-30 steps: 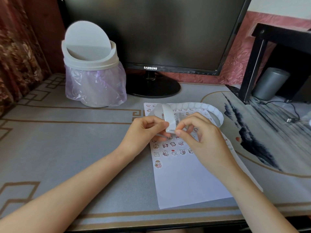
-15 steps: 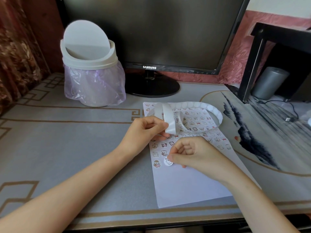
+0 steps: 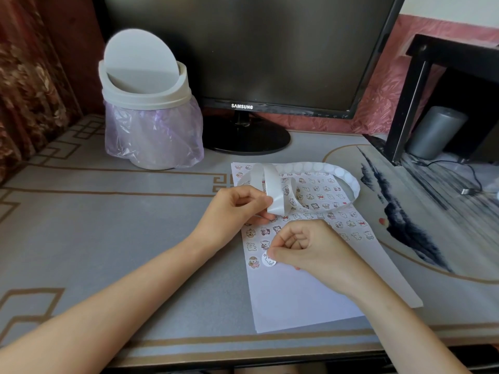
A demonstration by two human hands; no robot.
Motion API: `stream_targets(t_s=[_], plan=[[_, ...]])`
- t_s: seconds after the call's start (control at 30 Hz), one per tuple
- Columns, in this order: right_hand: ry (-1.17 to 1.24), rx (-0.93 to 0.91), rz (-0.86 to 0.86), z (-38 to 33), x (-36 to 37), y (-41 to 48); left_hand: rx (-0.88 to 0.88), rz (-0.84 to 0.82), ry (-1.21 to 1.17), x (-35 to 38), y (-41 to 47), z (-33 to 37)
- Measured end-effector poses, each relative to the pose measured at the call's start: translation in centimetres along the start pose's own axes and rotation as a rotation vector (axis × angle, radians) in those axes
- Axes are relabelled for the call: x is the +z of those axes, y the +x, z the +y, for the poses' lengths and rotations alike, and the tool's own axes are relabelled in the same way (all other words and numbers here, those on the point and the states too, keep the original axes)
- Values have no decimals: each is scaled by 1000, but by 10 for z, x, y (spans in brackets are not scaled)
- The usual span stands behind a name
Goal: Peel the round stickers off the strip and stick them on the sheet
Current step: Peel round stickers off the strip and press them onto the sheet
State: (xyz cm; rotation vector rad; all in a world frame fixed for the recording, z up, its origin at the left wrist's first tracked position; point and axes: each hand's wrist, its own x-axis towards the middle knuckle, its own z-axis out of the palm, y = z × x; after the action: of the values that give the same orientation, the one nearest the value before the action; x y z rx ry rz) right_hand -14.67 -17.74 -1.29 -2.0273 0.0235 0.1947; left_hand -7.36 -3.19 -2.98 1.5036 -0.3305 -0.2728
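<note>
Head view showed my right hand [image 3: 310,249] curled, thumb and forefinger pinching a round white paper sticker [image 3: 269,260] down onto the white paper sheet [image 3: 297,300], at the near end of its small cartoon figures [image 3: 318,197]. My left hand [image 3: 232,211] gripped the curling white backing strip [image 3: 275,193] just over the sheet. The sheet's near half was bare (which figures already carried stickers I could not tell), and a run of round stickers [image 3: 318,167] sat on the strip's far loop, so I judged plenty left.
</note>
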Motion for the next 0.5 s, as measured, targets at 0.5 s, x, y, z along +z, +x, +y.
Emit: stream_targets(t_s=[0.5], plan=[[-31, -45, 48, 4, 5, -1, -3, -4, -4, 0, 0, 0]])
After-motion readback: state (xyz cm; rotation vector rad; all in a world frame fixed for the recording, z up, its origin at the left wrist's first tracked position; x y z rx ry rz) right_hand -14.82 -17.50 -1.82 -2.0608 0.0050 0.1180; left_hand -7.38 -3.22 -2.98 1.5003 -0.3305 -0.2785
